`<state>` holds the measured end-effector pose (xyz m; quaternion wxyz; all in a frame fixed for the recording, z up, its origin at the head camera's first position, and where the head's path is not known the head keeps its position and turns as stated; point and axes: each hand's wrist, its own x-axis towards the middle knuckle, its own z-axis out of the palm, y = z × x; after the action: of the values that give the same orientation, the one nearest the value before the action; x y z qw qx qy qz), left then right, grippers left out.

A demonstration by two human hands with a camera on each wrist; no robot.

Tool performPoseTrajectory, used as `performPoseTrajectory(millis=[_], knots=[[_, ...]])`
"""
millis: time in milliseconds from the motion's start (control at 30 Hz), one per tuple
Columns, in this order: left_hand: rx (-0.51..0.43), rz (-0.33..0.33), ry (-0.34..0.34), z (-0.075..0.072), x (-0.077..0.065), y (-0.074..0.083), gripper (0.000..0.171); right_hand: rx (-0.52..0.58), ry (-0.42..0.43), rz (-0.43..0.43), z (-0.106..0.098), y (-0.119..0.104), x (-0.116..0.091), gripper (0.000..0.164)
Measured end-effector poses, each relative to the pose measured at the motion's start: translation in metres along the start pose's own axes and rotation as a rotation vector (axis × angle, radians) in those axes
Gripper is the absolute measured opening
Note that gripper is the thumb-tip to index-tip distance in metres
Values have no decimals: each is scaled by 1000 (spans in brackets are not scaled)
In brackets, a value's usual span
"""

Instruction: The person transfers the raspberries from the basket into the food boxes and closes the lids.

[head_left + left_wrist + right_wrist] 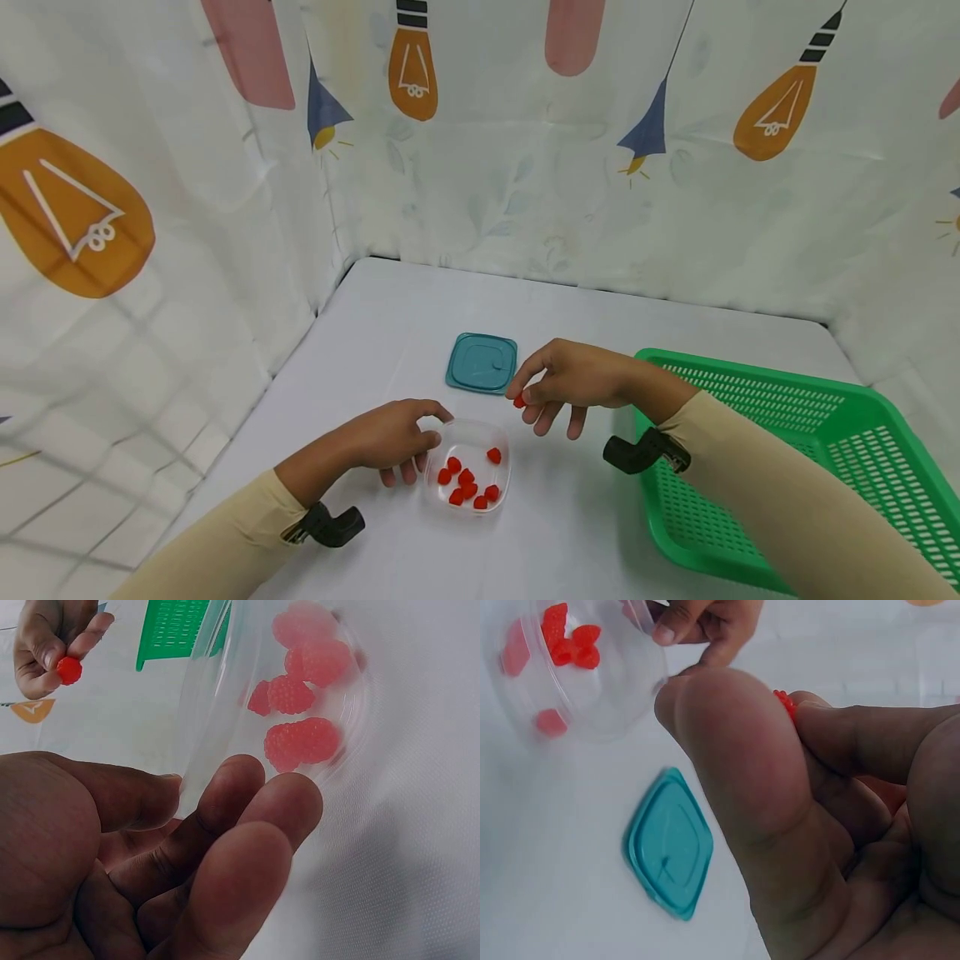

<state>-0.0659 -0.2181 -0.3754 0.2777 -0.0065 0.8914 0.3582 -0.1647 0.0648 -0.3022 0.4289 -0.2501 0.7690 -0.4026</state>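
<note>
A red raspberry [70, 670] is pinched between the thumb and finger of my right hand [573, 382], held above the table to the right of a clear plastic container [504, 473]. Only a sliver of that berry shows past the fingertips in the right wrist view. Several more red raspberries [468, 490] lie on the container's floor, most of them toward its near side. My left hand [393, 435] holds the container by its far left corner, thumb and index finger at the rim, the other fingers curled beside the wall.
A teal square lid [482, 363] lies flat on the white table [390, 333] behind the container. To the right stands a large green plastic basket [757, 377], with my right forearm reaching across it. Printed curtains [480, 167] hang along the back and left sides.
</note>
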Motion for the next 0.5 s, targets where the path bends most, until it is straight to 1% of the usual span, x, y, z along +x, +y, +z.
performPoseTrajectory(millis=[267, 500], knots=[[8, -7, 2, 0, 0, 1, 38, -6, -73, -10, 17, -2, 10, 17], [-2, -12, 0, 0, 0, 2, 40, -5, -117, -18, 29, -5, 13, 19]])
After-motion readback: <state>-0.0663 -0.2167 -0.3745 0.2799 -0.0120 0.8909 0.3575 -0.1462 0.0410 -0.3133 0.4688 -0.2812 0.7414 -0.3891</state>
